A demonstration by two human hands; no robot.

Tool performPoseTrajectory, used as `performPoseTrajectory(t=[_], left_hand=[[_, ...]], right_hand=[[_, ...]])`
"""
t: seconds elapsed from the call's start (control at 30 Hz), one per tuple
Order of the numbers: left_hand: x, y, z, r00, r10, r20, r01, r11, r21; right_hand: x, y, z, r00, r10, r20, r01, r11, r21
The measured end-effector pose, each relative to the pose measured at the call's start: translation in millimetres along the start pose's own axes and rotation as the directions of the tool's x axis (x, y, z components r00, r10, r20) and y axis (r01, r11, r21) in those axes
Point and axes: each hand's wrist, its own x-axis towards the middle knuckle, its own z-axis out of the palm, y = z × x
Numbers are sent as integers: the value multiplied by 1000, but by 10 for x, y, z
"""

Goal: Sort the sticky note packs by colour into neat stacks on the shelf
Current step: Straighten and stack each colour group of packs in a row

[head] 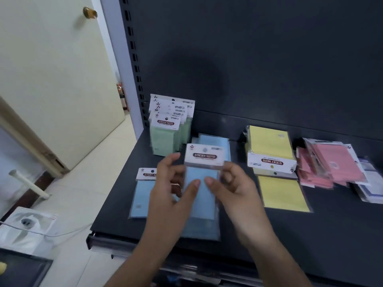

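Note:
Both hands hold up a blue sticky note pack (204, 162) above the dark shelf (331, 235). My left hand (172, 189) grips its left edge and my right hand (232, 187) grips its right edge, thumbs on the front. More blue packs lie beneath it (202, 226), one lies to the left (142, 195), and others sit behind (215, 141). Green packs (165, 131) stand stacked at the back left. Yellow packs (269, 150) lie right of centre, one yellow pack (283, 193) in front of them. Pink packs (329, 162) lie at the right.
White-and-blue packs (369, 185) sit at the far right edge. The shelf's dark back panel (269, 59) rises behind everything. A cream door (51, 79) and pale floor are to the left, with a white box (27, 228) below the shelf's left corner.

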Motion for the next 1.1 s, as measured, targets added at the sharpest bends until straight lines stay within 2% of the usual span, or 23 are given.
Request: performPoseTrajectory(t=[0.1, 0.17, 0.2, 0.23, 0.3, 0.33, 0.37, 0.47, 0.53, 0.57, 0.6, 0.67, 0.73, 0.8, 0.87, 0.93, 1.0, 1.1], left_hand=[[67, -159, -477, 988, -58, -143, 78, 987, 141], [85, -299, -681, 975, -134, -179, 168, 967, 189], [87, -363, -738, 969, -173, -179, 209, 955, 210], [83, -431, -766, 967, -181, -182, 226, 935, 273], [77, -566, -765, 974, -121, -193, 206, 831, 516], [77, -603, -747, 976, -98, -193, 198, 764, 614], [86, -622, -735, 978, -95, -187, 198, 716, 669], [102, -613, -719, 981, -76, -181, 184, 673, 717], [87, -510, -680, 984, 37, -175, 99, 703, 704], [66, -446, -634, 985, 103, -138, 27, 699, 715], [33, -390, -570, 986, 150, -73, -45, 659, 751], [-29, -354, -419, 982, 165, 94, -166, 505, 847], [-81, -366, -275, 975, 106, 195, -221, 383, 897], [-115, -380, -175, 973, 73, 220, -231, 368, 901], [-128, -401, -100, 977, 97, 190, -214, 435, 875], [-134, -404, -28, 983, 106, 149, -183, 591, 786], [-114, -323, 54, 989, 96, 109, -142, 792, 593], [-80, -240, 248, 996, 10, 86, -40, 936, 348]], right_hand=[[212, 130, 450, 992, -20, 123, 54, 960, -276], [312, 263, 665, 987, -35, 156, 112, 848, -519], [350, 332, 733, 987, -40, 158, 134, 750, -648], [377, 393, 782, 986, -50, 161, 158, 607, -779], [405, 486, 815, 983, -70, 171, 184, 293, -938], [411, 514, 810, 984, -86, 157, 173, 224, -959], [409, 525, 801, 985, -103, 139, 159, 214, -964], [353, 492, 704, 980, -157, 123, 165, 293, -942], [295, 425, 522, 978, -190, 83, 143, 328, -934], [265, 389, 390, 981, -186, 56, 113, 310, -944], [232, 361, 242, 987, -160, 24, 68, 271, -960], [160, 314, -31, 997, -55, -46, -35, 195, -980], [103, 293, -187, 994, 53, -99, -108, 235, -966], [77, 309, -225, 991, 90, -100, -123, 302, -945], [65, 339, -221, 994, 43, -102, -111, 409, -906], [33, 329, -233, 991, -21, -132, -98, 551, -829], [-5, 288, -307, 983, -84, -165, -74, 639, -766], [-68, 192, -535, 965, -132, -229, -56, 744, -665]])
